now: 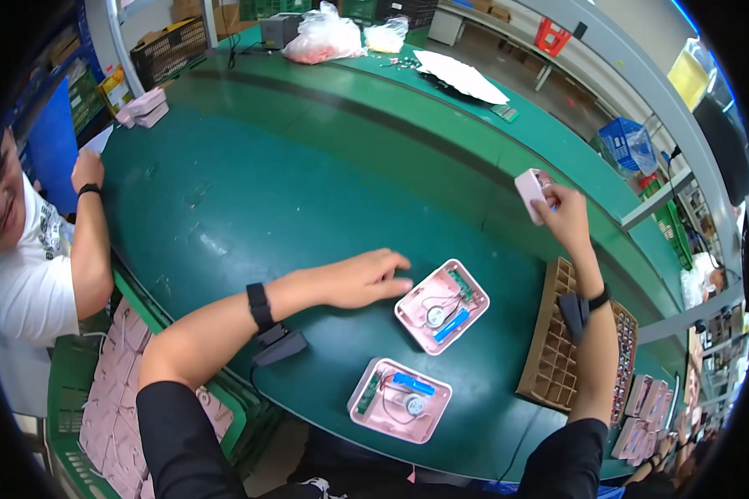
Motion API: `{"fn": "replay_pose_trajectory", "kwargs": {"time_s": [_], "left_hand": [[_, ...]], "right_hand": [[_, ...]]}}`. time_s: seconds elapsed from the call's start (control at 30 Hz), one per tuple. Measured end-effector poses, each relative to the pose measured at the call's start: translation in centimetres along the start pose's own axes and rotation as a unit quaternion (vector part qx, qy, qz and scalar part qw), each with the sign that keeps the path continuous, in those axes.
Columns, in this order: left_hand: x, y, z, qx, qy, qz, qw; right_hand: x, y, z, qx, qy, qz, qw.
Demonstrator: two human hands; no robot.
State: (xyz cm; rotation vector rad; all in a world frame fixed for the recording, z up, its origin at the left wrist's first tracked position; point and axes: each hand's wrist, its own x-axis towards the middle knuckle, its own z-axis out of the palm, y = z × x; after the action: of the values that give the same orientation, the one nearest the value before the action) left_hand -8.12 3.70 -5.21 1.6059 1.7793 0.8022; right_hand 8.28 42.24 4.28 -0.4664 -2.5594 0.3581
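My right hand (563,212) is raised over the right of the table, its fingers closed on a pink plastic housing (528,198); a bit of blue shows by the fingertips. My left hand (366,279) holds nothing, fingers stretched and apart, beside the upper left edge of an open pink housing (405,314). Inside that one lie a green circuit board (460,287), a round silver part (435,315) with wires and a blue battery cell (452,325). Nearer to me, a second open pink housing (425,426) contains similar parts.
A divided cardboard box (549,366) stands under my right forearm, with pink housings (641,416) beyond it. At lower left, a green crate (62,416) is full of pink pieces. Another person (37,258) sits at left. Plastic bags (324,35) lie at the back.
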Motion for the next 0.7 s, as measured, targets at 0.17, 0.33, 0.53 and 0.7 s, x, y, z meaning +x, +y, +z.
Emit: {"fn": "replay_pose_trajectory", "kwargs": {"time_s": [0.17,0.33,0.53,0.7], "left_hand": [[-1.0,3.1,0.6,-0.192,0.112,-0.058,0.973],[-2.7,8.5,0.9,-0.343,-0.031,-0.019,0.938],[-3.1,7.7,0.3,-0.278,-0.244,-0.002,0.929],[-2.7,7.4,0.2,-0.239,-0.263,-0.021,0.934]], "right_hand": [[-11.6,-15.0,0.0,0.007,0.022,-0.216,0.976],[-19.4,-23.3,-1.3,0.035,-0.007,-0.230,0.973],[-20.8,-24.8,-2.6,0.126,-0.103,-0.227,0.960],[-19.4,-22.6,-2.1,0.121,-0.125,-0.257,0.951]]}}
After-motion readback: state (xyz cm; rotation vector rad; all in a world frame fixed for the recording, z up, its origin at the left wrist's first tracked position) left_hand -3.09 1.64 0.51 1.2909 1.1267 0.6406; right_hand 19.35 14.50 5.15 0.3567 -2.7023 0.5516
